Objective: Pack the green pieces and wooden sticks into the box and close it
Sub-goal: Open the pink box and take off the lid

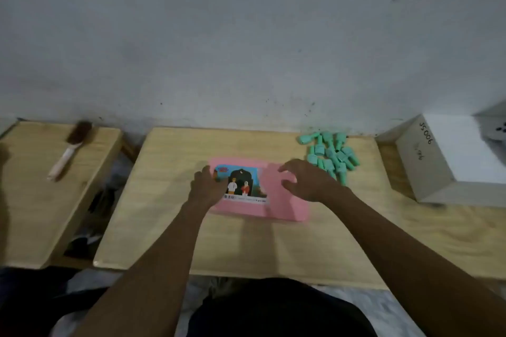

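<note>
A flat pink box (284, 200) with a picture label on its lid lies closed in the middle of the wooden table (246, 243). My left hand (205, 186) rests on the box's left edge, fingers over the label's corner. My right hand (304, 180) hovers over the box's right part with fingers spread and curled, holding nothing. A pile of several green pieces (332, 154) lies at the back right of the table, just beyond my right hand. No wooden sticks are visible.
A white cardboard box (449, 156) with handwriting stands at the right edge. A brush with a pale handle (68, 149) lies on a separate wooden board (32, 200) to the left, across a gap. A grey wall runs right behind the table.
</note>
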